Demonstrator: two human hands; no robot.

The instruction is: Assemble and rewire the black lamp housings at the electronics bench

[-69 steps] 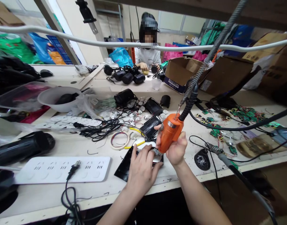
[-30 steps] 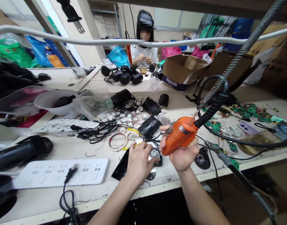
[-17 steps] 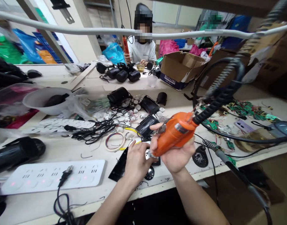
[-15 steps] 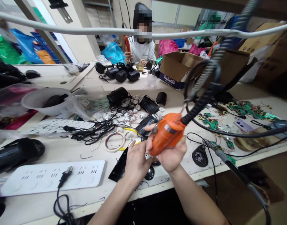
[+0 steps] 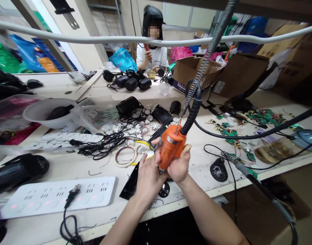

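Orange power tool (image 5: 170, 148) hangs over the bench (image 5: 198, 160), coil spring above, nose down by the left hand (image 5: 151, 178). I see the right hand's (image 5: 180, 166) fingers wrapped round it. Left fingers bent beside a black plastic part (image 5: 129, 183); I can't tell their grip. Black disc (image 5: 164, 189) just beside.

The tip of the orange tool (image 5: 170, 147) is hidden from sight at the left hand (image 5: 149, 177).
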